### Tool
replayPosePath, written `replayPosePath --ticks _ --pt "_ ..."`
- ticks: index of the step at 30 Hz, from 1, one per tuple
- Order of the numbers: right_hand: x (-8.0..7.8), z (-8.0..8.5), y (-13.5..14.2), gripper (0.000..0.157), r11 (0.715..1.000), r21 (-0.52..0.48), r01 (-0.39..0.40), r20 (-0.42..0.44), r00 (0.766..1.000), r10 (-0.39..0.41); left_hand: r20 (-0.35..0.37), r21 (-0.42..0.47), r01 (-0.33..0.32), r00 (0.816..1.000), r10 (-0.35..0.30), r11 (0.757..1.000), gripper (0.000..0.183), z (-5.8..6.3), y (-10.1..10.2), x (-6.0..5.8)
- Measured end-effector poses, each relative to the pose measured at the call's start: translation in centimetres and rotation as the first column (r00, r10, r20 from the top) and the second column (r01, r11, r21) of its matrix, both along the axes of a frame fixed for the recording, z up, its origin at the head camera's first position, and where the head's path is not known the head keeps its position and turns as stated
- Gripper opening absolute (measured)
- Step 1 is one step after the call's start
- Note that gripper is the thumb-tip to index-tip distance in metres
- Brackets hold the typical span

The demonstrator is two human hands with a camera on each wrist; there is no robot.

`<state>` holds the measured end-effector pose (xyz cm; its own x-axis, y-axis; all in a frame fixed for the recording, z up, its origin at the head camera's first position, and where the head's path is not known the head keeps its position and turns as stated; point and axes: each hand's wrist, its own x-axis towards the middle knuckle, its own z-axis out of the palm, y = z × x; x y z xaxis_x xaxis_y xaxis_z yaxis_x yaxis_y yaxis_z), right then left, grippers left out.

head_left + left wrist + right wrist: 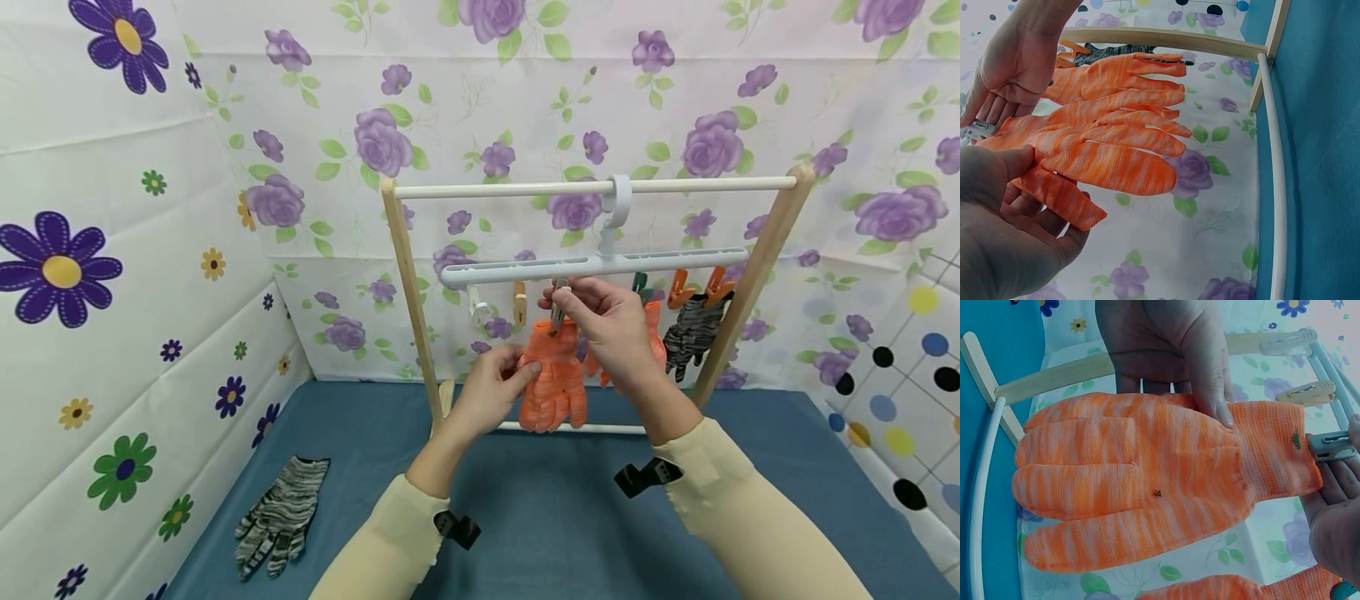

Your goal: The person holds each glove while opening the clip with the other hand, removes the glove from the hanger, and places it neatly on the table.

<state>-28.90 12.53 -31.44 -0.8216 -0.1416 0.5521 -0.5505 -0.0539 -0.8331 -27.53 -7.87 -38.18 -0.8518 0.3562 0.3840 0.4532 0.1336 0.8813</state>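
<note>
An orange knit glove (557,385) hangs fingers down below the white hanger (517,271). My left hand (491,390) pinches it by the side near the cuff, thumb in front. With my right hand (617,333) I pinch a grey clothespin (1332,447), whose jaws are right at the edge of the cuff. Behind my right hand a second orange glove (1116,75) hangs, partly hidden. A green clothespin (639,282) shows above it. To the left on the hanger dangle a white clothespin (477,308) and a wooden clothespin (520,304).
A wooden rack with a white top rod (495,191) carries the hanger. Two orange clothespins (679,290) hold a grey-black knit glove (693,333) by the right post. Another grey-black glove (283,517) lies on the blue cloth (540,517) at the left. Flowered sheets surround the table.
</note>
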Motion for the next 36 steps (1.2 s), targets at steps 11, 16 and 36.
replayPosePath --ticks 11,16,36 --pt "0.0 0.0 -0.1 0.036 1.0 0.01 0.016 -0.007 1.0 -0.016 -0.005 -0.03 -0.017 1.0 0.017 0.999 0.023 -0.5 -0.4 0.1" --pt "-0.2 0.0 -0.1 0.037 1.0 0.012 0.016 -0.006 1.0 -0.016 -0.004 -0.03 -0.017 1.0 0.017 0.999 0.022 -0.6 -0.6 0.2" --pt "-0.3 -0.1 -0.1 0.03 0.999 0.011 0.036 -0.036 0.999 -0.036 -0.028 -0.084 -0.078 0.997 0.076 0.993 0.019 -1.5 -0.6 0.0"
